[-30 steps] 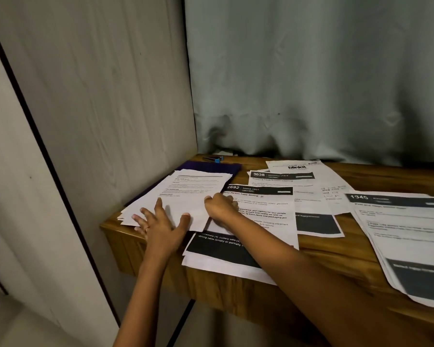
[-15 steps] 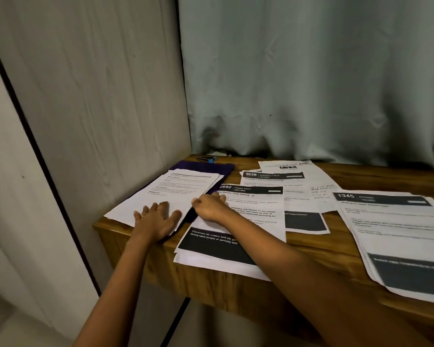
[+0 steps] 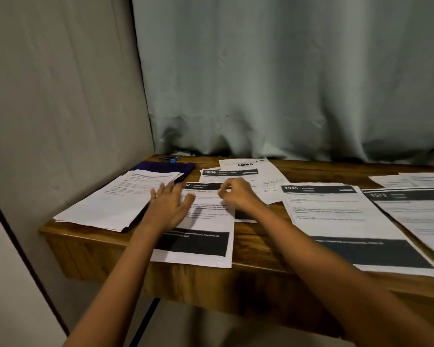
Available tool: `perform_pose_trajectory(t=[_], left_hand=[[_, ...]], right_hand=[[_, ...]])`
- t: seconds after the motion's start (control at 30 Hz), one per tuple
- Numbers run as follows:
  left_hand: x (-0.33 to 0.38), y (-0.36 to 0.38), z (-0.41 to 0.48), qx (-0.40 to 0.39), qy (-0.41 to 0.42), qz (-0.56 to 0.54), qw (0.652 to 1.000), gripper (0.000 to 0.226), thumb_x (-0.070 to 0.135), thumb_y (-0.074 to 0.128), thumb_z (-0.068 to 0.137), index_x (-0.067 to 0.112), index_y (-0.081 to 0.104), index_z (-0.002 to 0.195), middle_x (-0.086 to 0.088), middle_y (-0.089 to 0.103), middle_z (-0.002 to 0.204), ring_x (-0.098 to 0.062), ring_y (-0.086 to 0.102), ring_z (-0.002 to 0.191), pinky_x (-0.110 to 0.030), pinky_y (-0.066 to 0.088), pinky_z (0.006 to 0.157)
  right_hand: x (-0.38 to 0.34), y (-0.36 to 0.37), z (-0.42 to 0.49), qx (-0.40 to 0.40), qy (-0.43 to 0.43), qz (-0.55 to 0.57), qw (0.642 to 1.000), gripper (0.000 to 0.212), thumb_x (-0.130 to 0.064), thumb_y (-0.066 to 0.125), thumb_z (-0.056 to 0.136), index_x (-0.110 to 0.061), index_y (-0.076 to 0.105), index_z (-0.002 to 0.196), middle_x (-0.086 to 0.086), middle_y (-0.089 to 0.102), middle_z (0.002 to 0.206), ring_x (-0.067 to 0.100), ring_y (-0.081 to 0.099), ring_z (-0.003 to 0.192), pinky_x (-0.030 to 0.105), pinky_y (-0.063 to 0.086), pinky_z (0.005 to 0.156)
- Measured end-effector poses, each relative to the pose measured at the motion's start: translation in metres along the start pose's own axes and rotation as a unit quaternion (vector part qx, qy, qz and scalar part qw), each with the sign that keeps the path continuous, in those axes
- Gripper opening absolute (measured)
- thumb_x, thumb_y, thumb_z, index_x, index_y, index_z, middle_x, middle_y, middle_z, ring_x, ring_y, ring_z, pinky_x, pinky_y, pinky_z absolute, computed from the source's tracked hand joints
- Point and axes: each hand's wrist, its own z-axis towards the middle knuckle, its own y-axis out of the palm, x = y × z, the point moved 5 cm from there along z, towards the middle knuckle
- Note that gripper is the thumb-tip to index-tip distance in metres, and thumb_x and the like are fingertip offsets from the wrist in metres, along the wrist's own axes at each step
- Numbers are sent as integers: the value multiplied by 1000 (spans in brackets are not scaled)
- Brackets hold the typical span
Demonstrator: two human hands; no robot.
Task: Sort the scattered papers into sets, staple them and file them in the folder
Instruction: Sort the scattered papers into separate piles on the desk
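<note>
Mostly the desk (image 3: 258,236) lies under papers (image 3: 336,216), the rightmost cut off. A purple folder (image 3: 186,167) is largely hidden beneath the left stack (image 3: 105,204). The left hand (image 3: 169,206) spreads released over the middle sheet (image 3: 211,221); the right hand (image 3: 238,194) curls at its top edge, grasp unclear; the stapler (image 3: 171,159) behind is blurred.

Can't read body text anywhere: blurred. Can't see most of purple folder (image 3: 166,167), buried under left paper stack (image 3: 110,204). Lose part of middle sheet (image 3: 211,222) header number behind left grip (image 3: 169,206). Can't tell whether right grip (image 3: 237,196) pinches anything. Lose far-right sheets (image 3: 416,216) past right edge.
</note>
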Motion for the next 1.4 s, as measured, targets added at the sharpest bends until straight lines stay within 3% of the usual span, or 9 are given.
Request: perform_pose_trajectory(t=[0.2, 0.33, 0.67, 0.83, 1.0, 1.1, 1.17, 1.27, 1.4], left_hand=[[77, 40, 12, -70, 70, 2, 995, 58, 49, 27, 100, 19, 28, 150, -8, 17, 159, -28, 3, 148, -49, -3, 119], [117, 65, 25, -114, 97, 3, 989, 58, 49, 27, 101, 18, 29, 149, -8, 19, 159, -30, 3, 148, -50, -4, 118], [135, 115, 30, -116, 131, -26, 984, 54, 51, 31, 99, 25, 34, 147, -2, 25, 158, -22, 12, 148, -45, -3, 119], [133, 119, 34, -112, 135, -26, 984, 53, 53, 33, 98, 28, 34, 145, 0, 26, 157, -19, 17, 146, -43, 0, 120], [130, 122, 36, -109, 137, -15, 984, 55, 54, 31, 98, 29, 31, 147, 2, 23, 158, -17, 14, 147, -41, -1, 120], [129, 124, 37, -110, 135, -15, 985, 56, 55, 31, 98, 30, 29, 148, 3, 21, 159, -15, 12, 147, -40, -3, 120], [129, 125, 38, -114, 134, -12, 984, 56, 55, 31, 98, 30, 28, 148, 4, 19, 159, -14, 10, 148, -40, -5, 120], [129, 126, 38, -121, 133, -5, 984, 57, 55, 31, 98, 30, 26, 149, 3, 17, 160, -14, 8, 148, -39, -6, 120], [128, 127, 39, -126, 133, 0, 983, 58, 56, 30, 98, 30, 25, 149, 3, 17, 160, -15, 7, 148, -40, -6, 120]], right_hand=[[68, -58, -10, 18, 49, -80, 995, 28, -19, 57, 93, -6, 63, 118, 13, 59, 127, 27, 54, 116, 31, 42, 94], [101, -74, -13, 9, 59, -120, 991, 26, -16, 53, 93, -1, 65, 112, 17, 63, 119, 28, 58, 105, 35, 49, 91], [134, -82, 2, -61, 27, -177, 982, 44, -29, 62, 90, -13, 55, 130, 6, 55, 134, 23, 52, 120, 33, 45, 98], [133, -93, 35, -34, 78, -80, 993, 15, -24, 67, 87, -11, 69, 95, 2, 66, 102, 15, 59, 95, 28, 47, 75], [143, -106, 73, 16, 128, -98, 987, 19, -27, 66, 88, -9, 60, 85, 3, 59, 78, 13, 54, 66, 20, 33, 49], [152, -103, 89, -5, 170, -113, 979, 27, -35, 71, 83, -17, 51, 84, -2, 55, 79, 11, 55, 68, 22, 41, 55], [153, -98, 99, -12, 176, -135, 975, 35, -39, 77, 76, -17, 54, 90, -1, 57, 87, 18, 60, 84, 29, 51, 72], [156, -89, 114, -32, 200, -143, 969, 48, -37, 83, 69, -14, 60, 105, 5, 62, 106, 26, 60, 101, 41, 51, 91], [153, -90, 122, -80, 233, -148, 958, 45, -30, 78, 77, -9, 60, 113, 8, 61, 117, 27, 59, 107, 32, 46, 83]])
